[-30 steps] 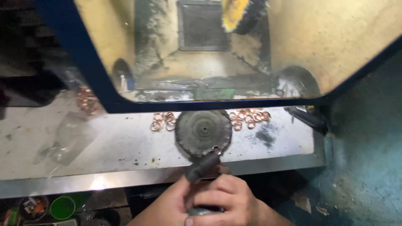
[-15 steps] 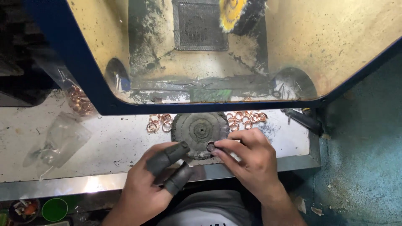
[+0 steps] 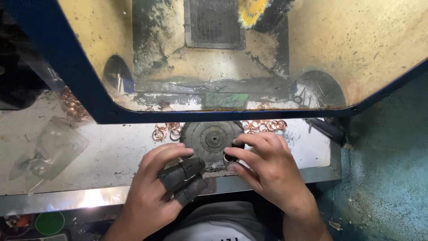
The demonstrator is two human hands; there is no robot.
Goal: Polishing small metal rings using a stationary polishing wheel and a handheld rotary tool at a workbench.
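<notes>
Copper rings [image 3: 166, 131] lie scattered on the bench [image 3: 107, 151]; a crumpled clear bag [image 3: 53, 147] holds something, perhaps metal parts.

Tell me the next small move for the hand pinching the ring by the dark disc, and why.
Probably pass the small ring to the left hand. The right hand pinches the ring at its fingertips beside the round dark disc, while the left hand's two dark-sleeved fingers wait close by, pointed toward it. Those covers suggest that hand does the gripping.
</notes>
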